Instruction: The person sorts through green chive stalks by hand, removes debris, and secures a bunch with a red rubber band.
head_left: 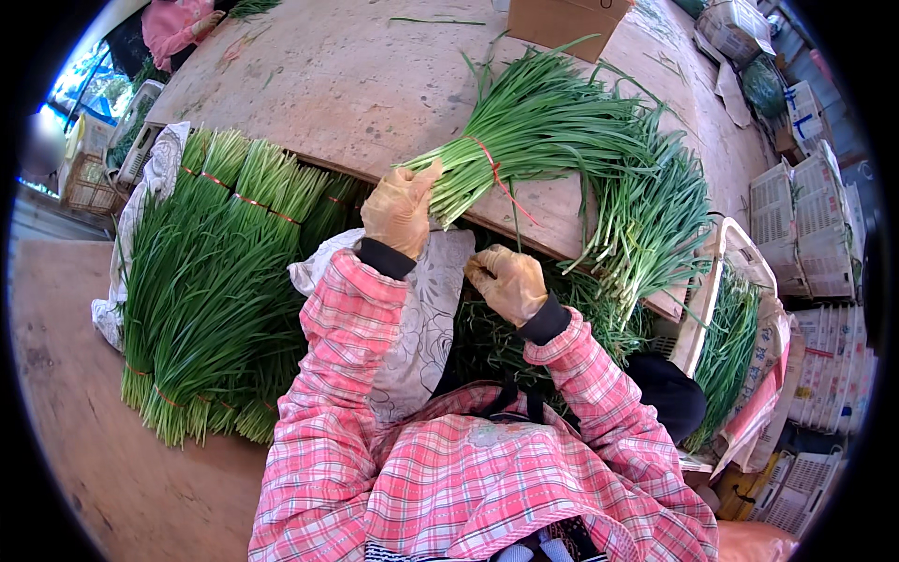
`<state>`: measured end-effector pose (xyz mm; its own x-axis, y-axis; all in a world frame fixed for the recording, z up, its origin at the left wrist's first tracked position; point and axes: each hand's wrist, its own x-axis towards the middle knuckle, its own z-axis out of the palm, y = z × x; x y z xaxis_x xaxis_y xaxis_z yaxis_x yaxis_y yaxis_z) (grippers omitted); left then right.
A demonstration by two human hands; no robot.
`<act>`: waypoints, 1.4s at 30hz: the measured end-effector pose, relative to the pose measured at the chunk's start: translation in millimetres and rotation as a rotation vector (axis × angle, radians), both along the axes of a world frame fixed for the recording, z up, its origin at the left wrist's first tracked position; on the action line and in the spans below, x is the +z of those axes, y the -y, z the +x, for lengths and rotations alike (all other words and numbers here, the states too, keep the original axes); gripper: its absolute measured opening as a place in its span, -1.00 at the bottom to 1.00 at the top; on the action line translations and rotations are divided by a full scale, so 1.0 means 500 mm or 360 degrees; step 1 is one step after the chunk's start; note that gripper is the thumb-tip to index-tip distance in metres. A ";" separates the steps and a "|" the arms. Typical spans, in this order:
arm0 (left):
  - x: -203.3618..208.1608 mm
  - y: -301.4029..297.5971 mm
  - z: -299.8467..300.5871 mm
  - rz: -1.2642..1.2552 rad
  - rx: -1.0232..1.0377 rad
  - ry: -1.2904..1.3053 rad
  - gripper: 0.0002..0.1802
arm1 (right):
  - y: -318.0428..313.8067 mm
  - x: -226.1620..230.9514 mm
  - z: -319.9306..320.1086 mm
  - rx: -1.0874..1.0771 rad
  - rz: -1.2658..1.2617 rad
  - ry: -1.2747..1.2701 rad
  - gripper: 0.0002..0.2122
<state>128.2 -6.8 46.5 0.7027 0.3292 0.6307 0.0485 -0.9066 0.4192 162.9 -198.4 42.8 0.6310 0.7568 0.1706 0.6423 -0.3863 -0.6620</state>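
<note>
My left hand point(401, 208), in a tan glove, is closed around the pale cut ends of a bunch of garlic chives point(552, 126) lying on the table's edge. A red tie point(495, 170) circles that bunch, and its loose end trails over the board. Lower and to the right, my gloved right hand point(510, 284) is pinched at the tip of a thin green chive blade point(518, 228). Loose chives point(646, 215) lie beside the tied bunch, drooping over the edge on the right.
Several tied chive bundles point(211, 281) are stacked on my left against a white cloth. A cardboard box point(569, 23) stands at the far edge. On the right are a lined crate of chives point(726, 347) and stacked crates point(805, 225). Another person's pink sleeve point(173, 28) shows far left.
</note>
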 end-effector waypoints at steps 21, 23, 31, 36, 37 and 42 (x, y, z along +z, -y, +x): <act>0.005 -0.058 0.016 0.0615 -0.0197 -0.0460 -0.91 | 0.141 -0.087 -0.077 -0.0237 -0.0174 -0.0349 -0.84; 0.011 -0.064 -0.022 0.0402 -0.0205 -0.0462 -0.93 | 0.157 -0.091 -0.073 -0.0282 -0.0155 -0.0385 -0.85; 0.012 0.001 -0.176 -0.0095 -0.0644 -0.0877 -0.84 | 0.182 -0.089 -0.068 -0.0279 -0.0336 -0.0570 -0.85; 0.070 0.062 -0.138 -0.0069 -0.0958 -0.0799 -0.34 | 0.161 -0.085 -0.067 -0.0094 0.0145 -0.0380 -0.87; 0.076 0.062 -0.117 -0.0068 -0.0984 -0.0527 -0.23 | 0.156 -0.078 -0.065 -0.0070 0.0238 -0.0409 -0.88; 0.101 0.092 0.006 0.0054 -0.0362 -0.0484 0.11 | 0.102 0.018 -0.035 -0.0056 0.0661 -0.0291 -0.89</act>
